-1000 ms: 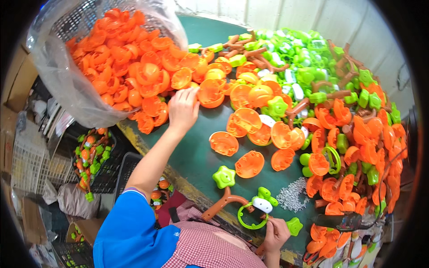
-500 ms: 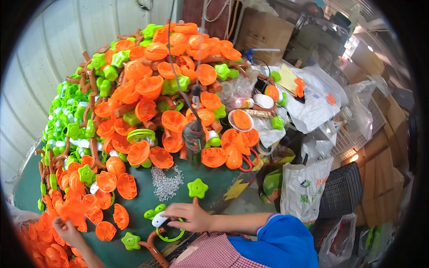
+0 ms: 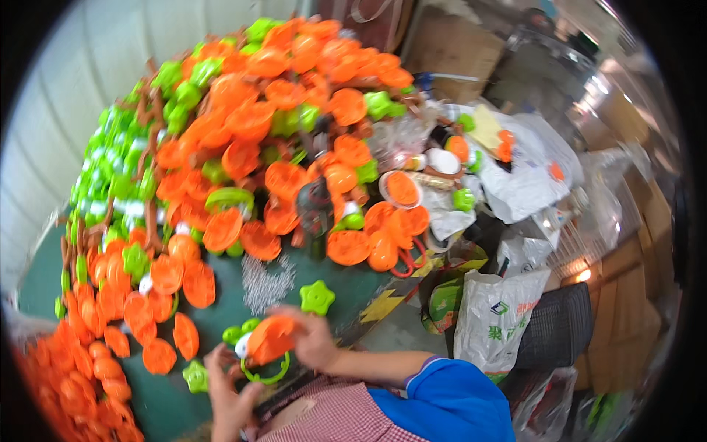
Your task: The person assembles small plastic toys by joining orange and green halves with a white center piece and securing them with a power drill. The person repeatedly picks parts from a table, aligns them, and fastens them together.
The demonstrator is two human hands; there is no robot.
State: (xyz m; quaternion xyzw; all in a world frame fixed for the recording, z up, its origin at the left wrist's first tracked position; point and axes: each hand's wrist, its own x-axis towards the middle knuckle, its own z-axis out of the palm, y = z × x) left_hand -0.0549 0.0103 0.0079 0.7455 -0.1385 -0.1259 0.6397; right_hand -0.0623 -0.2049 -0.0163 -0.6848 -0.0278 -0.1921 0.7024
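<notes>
In front of me my right hand (image 3: 313,340) pinches the edge of an orange half-shell (image 3: 271,337), somewhat smeared by motion. The shell sits over a white plastic piece (image 3: 242,345) with green knobs (image 3: 237,333) and a bright green ring (image 3: 269,377) beside it. My left hand (image 3: 230,390) is just left of these parts, thumb and fingers apart around a gap; whether its fingertips touch the white piece is unclear. A green star (image 3: 317,297) lies beyond my right hand, and another green star (image 3: 196,376) is beside my left. My hands hide much of the brown branch beneath.
A large heap of orange shells (image 3: 250,121), green stars and brown branches covers the green table (image 3: 155,401). A dark electric screwdriver (image 3: 315,214) hangs before it. Small silvery screws (image 3: 266,283) lie nearby. Plastic bags (image 3: 501,317) and a dark basket (image 3: 554,324) stand right.
My left hand has come right from the loose shells toward the white piece. An orange half-shell now lies over that piece, in my right hand's fingers. The whole view has shifted slightly.
</notes>
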